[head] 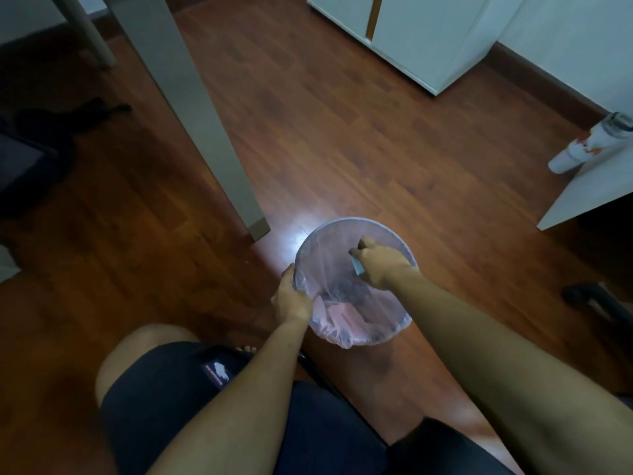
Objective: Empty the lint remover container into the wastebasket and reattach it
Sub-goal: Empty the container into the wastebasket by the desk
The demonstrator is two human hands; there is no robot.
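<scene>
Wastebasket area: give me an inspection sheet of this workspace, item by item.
Surface: wooden floor, with a bright glare patch beside the bin.
Job's things: wastebasket with pinkish liner, upright on the floor; lint container, small and pale, held over the bin's opening.
Clutter: a white bottle lying tilted at the right; a dark bundle on the floor at the left.
Hands: left hand grips the bin's near rim; right hand holds the container.
Cables: nothing seen.
Surroundings: table leg, white cabinet, the person's knees.
</scene>
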